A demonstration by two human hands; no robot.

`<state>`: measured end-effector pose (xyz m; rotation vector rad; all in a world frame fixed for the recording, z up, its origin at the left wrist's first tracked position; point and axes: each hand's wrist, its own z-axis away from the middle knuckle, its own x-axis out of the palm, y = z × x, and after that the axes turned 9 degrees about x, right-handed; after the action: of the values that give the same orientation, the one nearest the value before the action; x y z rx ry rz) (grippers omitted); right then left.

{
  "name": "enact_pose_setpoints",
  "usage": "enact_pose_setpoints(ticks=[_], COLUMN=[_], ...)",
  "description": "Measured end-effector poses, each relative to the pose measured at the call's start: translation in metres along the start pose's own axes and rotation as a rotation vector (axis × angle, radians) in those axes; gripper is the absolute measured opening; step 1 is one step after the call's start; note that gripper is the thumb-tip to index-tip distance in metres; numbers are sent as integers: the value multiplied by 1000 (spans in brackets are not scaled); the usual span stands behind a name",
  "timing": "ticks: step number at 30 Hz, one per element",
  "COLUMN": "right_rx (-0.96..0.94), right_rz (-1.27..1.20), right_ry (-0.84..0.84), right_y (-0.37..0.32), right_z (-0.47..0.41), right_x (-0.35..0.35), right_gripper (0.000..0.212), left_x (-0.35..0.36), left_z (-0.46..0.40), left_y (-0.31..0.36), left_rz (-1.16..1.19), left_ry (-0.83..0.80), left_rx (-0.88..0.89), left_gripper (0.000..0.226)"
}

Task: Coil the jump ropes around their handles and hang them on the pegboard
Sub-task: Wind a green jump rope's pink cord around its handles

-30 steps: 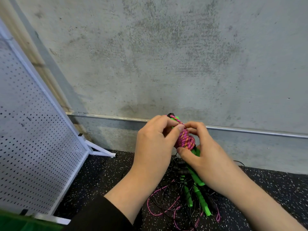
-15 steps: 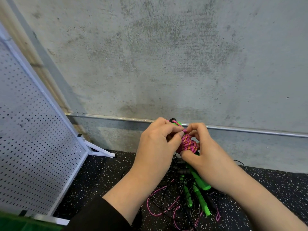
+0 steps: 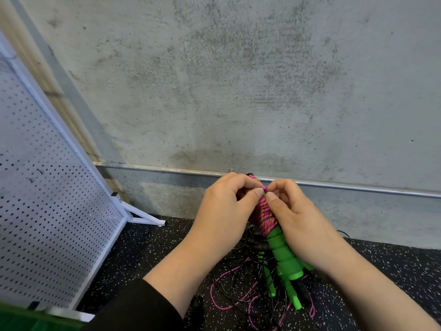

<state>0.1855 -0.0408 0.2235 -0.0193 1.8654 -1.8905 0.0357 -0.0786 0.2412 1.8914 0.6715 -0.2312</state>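
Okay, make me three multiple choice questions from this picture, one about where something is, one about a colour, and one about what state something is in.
1. Where does the pegboard stand?
A. on the person's left
B. on the person's right
C. flat on the floor

2. What colour are the foam handles of the rope in hand?
A. blue
B. green
C. yellow

3. How is the pink rope on the held handles?
A. hanging loose and straight
B. cut in pieces
C. coiled round their upper end

Answers:
1. A, its white perforated panel leans upright along the left edge.
2. B, bright green foam shows below the coil.
3. C, tight pink and orange turns wrap the handles where the left hand and right hand pinch the rope end.
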Motion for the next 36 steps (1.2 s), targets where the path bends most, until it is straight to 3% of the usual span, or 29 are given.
enact_pose_setpoints(ticks=[5,8,19,30,36], right_rx=[118,136,-13,-52,-129], right_rz=[-169,-104,95,9,-81], right_ry=[-82,-75,101,63,103], right_y=[-3,-3,-4,-7,-15], right_z=[2,1,6,8,9], right_x=[-4,-7,4,13,6], right_gripper=[8,15,15,11,21], left_x=[-4,0,10,12,6], left_z=[-1,1,0,0,2], left_y=[1,1,3,9,7], left_rz=[93,82,191,213,310], left_ry=[-51,-43,47,175,184], left_rx=[-7,-4,-153,-239,-198], left_gripper=[10,10,15,12,14])
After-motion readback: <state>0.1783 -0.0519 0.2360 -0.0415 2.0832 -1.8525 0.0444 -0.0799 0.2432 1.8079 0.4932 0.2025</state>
